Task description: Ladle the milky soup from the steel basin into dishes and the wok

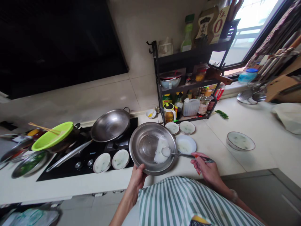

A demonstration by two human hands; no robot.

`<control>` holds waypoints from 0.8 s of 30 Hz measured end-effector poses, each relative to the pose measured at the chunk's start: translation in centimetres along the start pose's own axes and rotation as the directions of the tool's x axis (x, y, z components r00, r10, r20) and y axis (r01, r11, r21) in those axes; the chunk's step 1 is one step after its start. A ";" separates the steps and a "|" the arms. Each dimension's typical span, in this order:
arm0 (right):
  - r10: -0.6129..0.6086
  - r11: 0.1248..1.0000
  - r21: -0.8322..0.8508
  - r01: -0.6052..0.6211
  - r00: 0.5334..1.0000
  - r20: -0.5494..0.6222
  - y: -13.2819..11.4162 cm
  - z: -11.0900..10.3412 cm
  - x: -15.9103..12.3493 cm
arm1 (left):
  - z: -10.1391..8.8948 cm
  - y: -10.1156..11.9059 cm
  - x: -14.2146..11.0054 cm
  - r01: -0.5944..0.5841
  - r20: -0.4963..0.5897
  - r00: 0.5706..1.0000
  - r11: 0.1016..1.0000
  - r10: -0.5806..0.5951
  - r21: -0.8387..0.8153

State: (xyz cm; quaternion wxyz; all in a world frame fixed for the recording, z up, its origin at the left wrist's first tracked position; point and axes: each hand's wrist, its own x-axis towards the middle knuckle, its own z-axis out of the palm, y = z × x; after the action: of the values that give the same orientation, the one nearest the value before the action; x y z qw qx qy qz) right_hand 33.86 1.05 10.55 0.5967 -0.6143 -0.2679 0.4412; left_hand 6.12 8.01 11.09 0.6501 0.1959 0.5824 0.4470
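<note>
My left hand (139,176) grips the near rim of a wide metal basin (143,147), which is tilted toward the right. White liquid (161,150) has pooled on the basin's right side. With my right hand (205,166) I hold a ladle (181,155) by its dark handle; its round bowl rests in that pool. Just right of the basin is a white plate (191,144) with some pale liquid. Two small bowls of white liquid, a left one (172,128) and a right one (187,127), stand behind it.
Two filled bowls (102,163) sit at the hob's front edge, near a wok (110,125) with a long handle. A lime-green colander (53,136) with chopsticks is at left. A spice rack (185,84) stands behind, and another bowl (240,141) is on the right counter.
</note>
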 end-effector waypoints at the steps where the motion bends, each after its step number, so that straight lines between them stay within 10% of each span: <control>1: 0.000 1.000 0.001 0.000 1.000 -0.002 0.0 0.0 0.0 | -0.1 0.0 0.0 -0.004 0.002 1.000 1.000 0.004 -0.003; 24: -0.060 0.986 0.134 0.098 0.962 -0.265 -3.7 -3.0 -0.3 | -0.5 -0.1 0.1 -0.008 0.007 1.000 1.000 0.008 0.001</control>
State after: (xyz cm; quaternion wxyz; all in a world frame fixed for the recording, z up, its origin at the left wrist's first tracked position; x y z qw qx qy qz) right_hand 37.07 -0.15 13.95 0.6872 -0.6105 -0.1786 0.3509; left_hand 5.72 7.86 10.84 0.6505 0.2001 0.5794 0.4485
